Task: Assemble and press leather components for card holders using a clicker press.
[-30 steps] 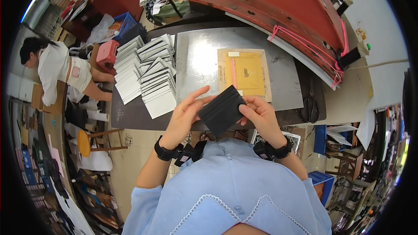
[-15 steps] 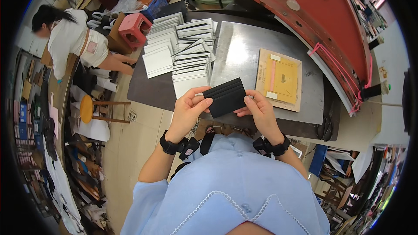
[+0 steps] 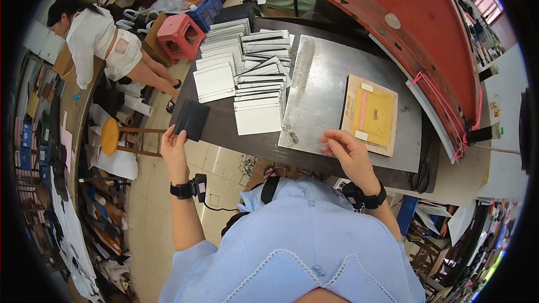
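Note:
My left hand (image 3: 176, 147) is out at the table's left corner, thumb and fingers closed on the edge of a flat black card-slot panel (image 3: 192, 119). The panel overlaps the table corner; I cannot tell whether it rests on it. My right hand (image 3: 349, 154) hovers over the front of the grey metal plate (image 3: 314, 101), fingers loosely apart and holding nothing. Just beyond it lies a yellow die board (image 3: 373, 113) on a brown backing with a pink strip and two white pads. Overlapping white-faced, black-edged panels (image 3: 258, 119) lie in rows between the two hands.
A big red machine arm (image 3: 410, 28) with pink cord overhangs the table's right side. A red stool (image 3: 181, 36) and blue crate (image 3: 205, 5) stand beyond the table's left. A round wooden stool (image 3: 110, 136) is at left; a co-worker (image 3: 115, 47) stands at another bench.
My left hand has carried the black card-slot panel from in front of me to the table's left corner. The right hand has let go of it and stays by the metal plate.

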`<state>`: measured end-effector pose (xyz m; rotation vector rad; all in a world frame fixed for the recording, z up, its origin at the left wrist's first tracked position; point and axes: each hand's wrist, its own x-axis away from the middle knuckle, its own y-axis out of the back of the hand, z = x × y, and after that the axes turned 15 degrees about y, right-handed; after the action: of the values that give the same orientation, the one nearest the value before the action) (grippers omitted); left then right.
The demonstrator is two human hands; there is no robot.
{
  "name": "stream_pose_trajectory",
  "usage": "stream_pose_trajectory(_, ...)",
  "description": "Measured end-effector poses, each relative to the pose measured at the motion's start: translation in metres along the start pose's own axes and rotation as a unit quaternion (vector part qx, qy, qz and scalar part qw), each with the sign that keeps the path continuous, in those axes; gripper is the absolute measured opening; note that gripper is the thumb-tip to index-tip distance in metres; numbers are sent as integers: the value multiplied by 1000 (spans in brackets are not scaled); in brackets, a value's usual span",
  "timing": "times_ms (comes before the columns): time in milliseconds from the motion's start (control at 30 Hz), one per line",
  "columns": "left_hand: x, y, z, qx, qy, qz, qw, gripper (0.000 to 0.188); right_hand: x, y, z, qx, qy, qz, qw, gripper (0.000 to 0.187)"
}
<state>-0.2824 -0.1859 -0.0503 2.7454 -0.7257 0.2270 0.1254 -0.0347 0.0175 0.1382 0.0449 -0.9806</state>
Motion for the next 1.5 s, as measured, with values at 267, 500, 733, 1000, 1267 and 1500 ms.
stream_pose_trajectory(267,52,-79,-52,-288,-288,11,913,49,4,-2,5,30,6,12,999,23)
stream_pose_trajectory(500,54,-121,-47,-295,-192,54,934,46,17,9,9,41,27,-7,999,21)
stream_pose_trajectory(733,50,-98,-52,-222,-139,104,959,38,39,37,1,36,14,-54,998,22)
stream_pose_trajectory(1000,85,-96,-122,-177,-118,406,889,6,35,61,38,33,8,-49,998,28)
stream_pose_trajectory(1267,166,-234,-149,-225,-102,592,768,36,37,94,29,87,54,43,994,24)
stream_pose_trajectory(1500,150,-287,-109,-189,-362,454,792,34,10,137,-12,-41,-49,-188,980,26)
